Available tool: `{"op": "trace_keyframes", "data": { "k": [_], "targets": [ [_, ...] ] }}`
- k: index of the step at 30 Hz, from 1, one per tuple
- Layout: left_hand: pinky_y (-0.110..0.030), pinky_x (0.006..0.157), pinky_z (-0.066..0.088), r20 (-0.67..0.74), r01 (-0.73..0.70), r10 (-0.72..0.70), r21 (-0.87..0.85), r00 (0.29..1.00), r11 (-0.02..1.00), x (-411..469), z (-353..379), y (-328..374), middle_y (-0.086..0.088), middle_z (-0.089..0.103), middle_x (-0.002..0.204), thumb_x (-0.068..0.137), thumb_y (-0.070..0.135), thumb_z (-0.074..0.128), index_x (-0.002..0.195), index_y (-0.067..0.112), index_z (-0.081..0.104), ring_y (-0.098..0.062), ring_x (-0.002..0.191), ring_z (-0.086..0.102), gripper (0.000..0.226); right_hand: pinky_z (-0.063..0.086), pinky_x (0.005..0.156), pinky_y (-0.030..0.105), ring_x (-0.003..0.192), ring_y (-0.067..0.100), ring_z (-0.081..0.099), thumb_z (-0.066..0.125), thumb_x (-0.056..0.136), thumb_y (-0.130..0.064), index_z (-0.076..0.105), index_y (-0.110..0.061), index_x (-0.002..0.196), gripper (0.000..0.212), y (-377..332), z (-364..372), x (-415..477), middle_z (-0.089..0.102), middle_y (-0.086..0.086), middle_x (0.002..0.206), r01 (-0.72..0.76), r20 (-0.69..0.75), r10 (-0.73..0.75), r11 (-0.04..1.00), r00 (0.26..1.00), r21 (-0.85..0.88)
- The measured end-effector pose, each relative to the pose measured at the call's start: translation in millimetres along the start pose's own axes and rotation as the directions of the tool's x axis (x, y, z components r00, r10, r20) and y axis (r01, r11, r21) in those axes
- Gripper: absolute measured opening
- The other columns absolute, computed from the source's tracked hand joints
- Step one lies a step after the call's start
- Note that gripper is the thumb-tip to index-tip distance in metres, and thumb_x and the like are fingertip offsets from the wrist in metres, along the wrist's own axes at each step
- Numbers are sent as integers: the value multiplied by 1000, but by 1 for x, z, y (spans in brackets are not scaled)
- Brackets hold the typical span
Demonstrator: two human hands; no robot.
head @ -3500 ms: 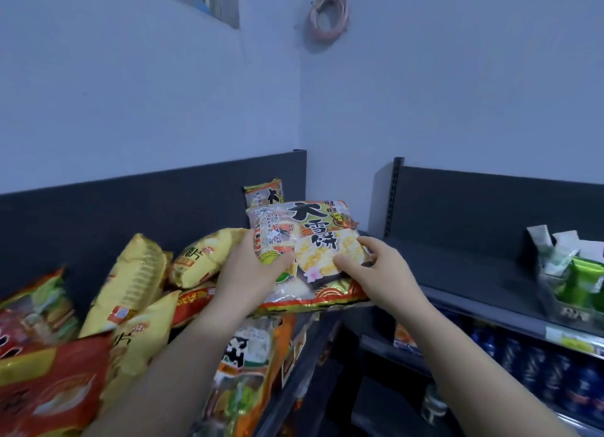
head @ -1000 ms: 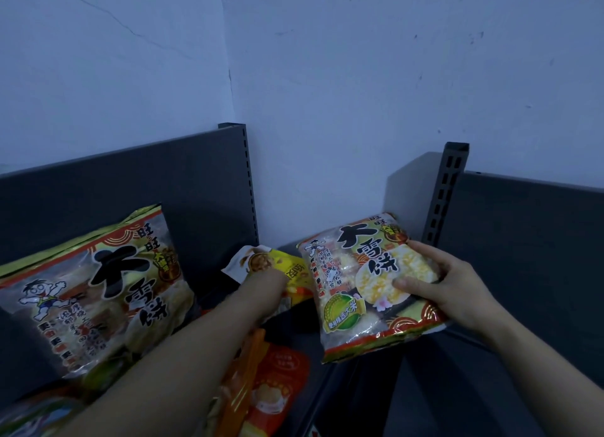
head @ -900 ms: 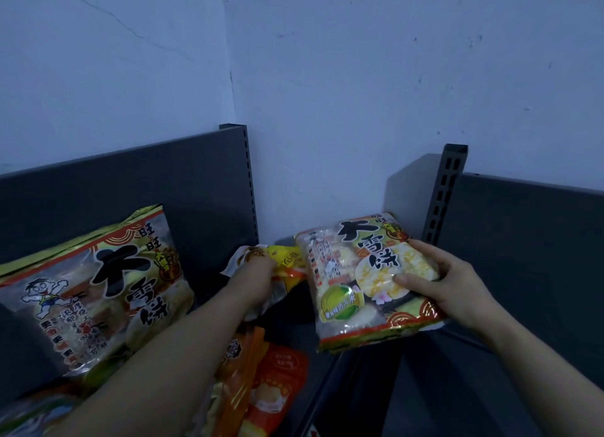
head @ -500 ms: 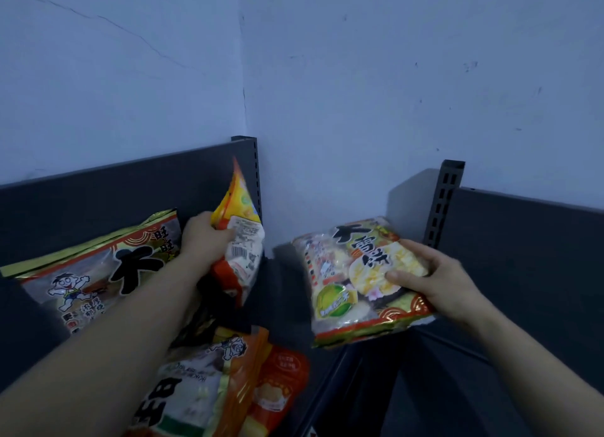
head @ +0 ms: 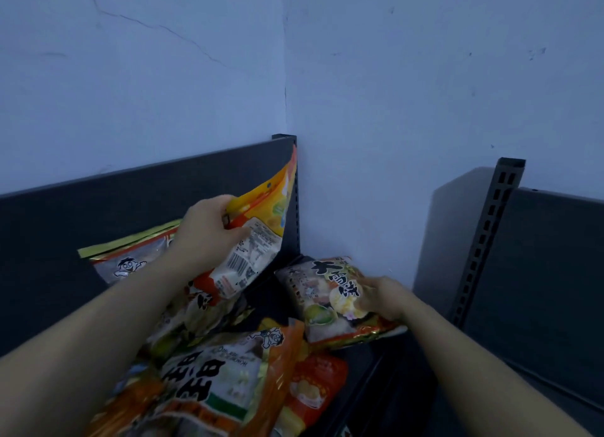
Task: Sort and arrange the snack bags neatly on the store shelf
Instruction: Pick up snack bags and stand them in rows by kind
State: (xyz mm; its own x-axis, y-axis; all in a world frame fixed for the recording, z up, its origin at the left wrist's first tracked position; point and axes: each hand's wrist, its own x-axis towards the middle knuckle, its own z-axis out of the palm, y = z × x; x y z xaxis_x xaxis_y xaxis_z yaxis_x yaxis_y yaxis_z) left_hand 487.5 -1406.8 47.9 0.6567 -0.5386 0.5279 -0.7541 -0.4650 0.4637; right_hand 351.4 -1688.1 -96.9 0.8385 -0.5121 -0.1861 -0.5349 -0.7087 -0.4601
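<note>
Corner of a dark store shelf against a pale blue wall. Your left hand is closed on an orange and yellow snack bag, holding it upright with its barcode side toward you; its top corner reaches up along the slotted upright of the shelf's back panel. Your right hand presses on a rice cracker bag, fingers closed over its right edge; that bag lies tilted in the shelf's far right corner, its lower edge just above the shelf's front lip. Behind your left forearm a second rice cracker bag of the same print leans against the back panel. In the foreground a large orange bag lies flat, overlapping a smaller red-orange packet to its right. A separate shelf unit stands to the right, apart from the first.
</note>
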Motion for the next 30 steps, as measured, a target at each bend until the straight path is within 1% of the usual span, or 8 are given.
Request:
{"op": "trace_keyframes", "data": {
  "k": [3, 6, 9, 13, 16, 21, 25, 30],
  "targets": [
    [-23, 57, 40, 31, -96, 96, -27, 995, 995, -12, 4, -2, 4, 62, 75, 86, 19, 73, 86, 23, 62, -8, 69, 57, 11, 46, 90, 25, 111, 19, 61, 64, 92, -30, 53, -17, 139, 49, -19, -4, -6, 62, 5, 130, 97, -139, -55, 946, 989, 311],
    [-25, 67, 46, 139, -298, 297, -9, 945, 954, -23, 15, 1, 11, 68, 88, 87, 17, 70, 103, 29, 68, -4, 76, 61, 20, 48, 99, 43, 96, 25, 62, 51, 99, -32, 60, -9, 127, 37, -41, -25, -17, 68, 12, 111, 113, -155, 34, 539, 987, 835],
    [-29, 83, 53, 210, -555, 538, 29, 817, 831, -31, 32, 8, 6, 72, 102, 85, 21, 66, 110, 23, 71, -13, 94, 65, 26, 52, 81, 40, 81, 26, 63, 45, 100, -41, 65, -14, 108, 35, -43, -48, -30, 68, 12, 91, 14, -38, 80, 276, 996, 961],
    [-30, 89, 54, 368, -730, 680, -5, 634, 683, -42, 62, 17, 4, 72, 108, 75, 10, 74, 107, 20, 71, -14, 102, 66, 33, 48, 63, 34, 68, 28, 61, 50, 96, -48, 61, -13, 108, 39, -28, -52, -45, 65, 16, 84, -120, 75, 157, 301, 985, 946],
    [-31, 89, 54, 521, -753, 640, 9, 565, 658, -50, 84, 10, 5, 72, 108, 72, 0, 68, 108, 23, 69, -15, 102, 65, 43, 49, 51, 27, 59, 23, 63, 74, 83, -34, 61, -1, 116, 49, -20, -32, -55, 67, 12, 82, -180, 62, 212, 595, 975, 783],
    [-30, 99, 40, 532, -212, 20, 302, 846, 929, -52, 83, -1, 1, 44, 141, 93, 19, 57, 139, 22, 42, -21, 128, 43, 49, 48, 48, 24, 71, 19, 66, 80, 77, -7, 40, -4, 142, 76, -16, -8, -63, 67, 14, 110, -197, 32, 243, 696, 969, 691],
    [-31, 87, 43, 570, 133, -336, 367, 750, 920, -46, 81, 5, -19, 44, 143, 104, 22, 36, 142, 1, 38, -32, 128, 45, 44, 59, 66, 43, 75, 33, 71, 80, 72, 4, 49, -1, 134, 70, -7, -12, -61, 71, 21, 103, -200, 2, 287, 663, 958, 722],
    [-32, 102, 37, 661, 476, -477, 201, 579, 856, -48, 90, -5, -15, 39, 150, 84, 59, 62, 144, 4, 39, -30, 134, 41, 84, 60, 67, 46, 69, 33, 72, 73, 76, 8, 61, 2, 118, 44, -5, -11, -72, 74, 22, 85, -245, 120, 237, 618, 964, 747]
  ]
}}
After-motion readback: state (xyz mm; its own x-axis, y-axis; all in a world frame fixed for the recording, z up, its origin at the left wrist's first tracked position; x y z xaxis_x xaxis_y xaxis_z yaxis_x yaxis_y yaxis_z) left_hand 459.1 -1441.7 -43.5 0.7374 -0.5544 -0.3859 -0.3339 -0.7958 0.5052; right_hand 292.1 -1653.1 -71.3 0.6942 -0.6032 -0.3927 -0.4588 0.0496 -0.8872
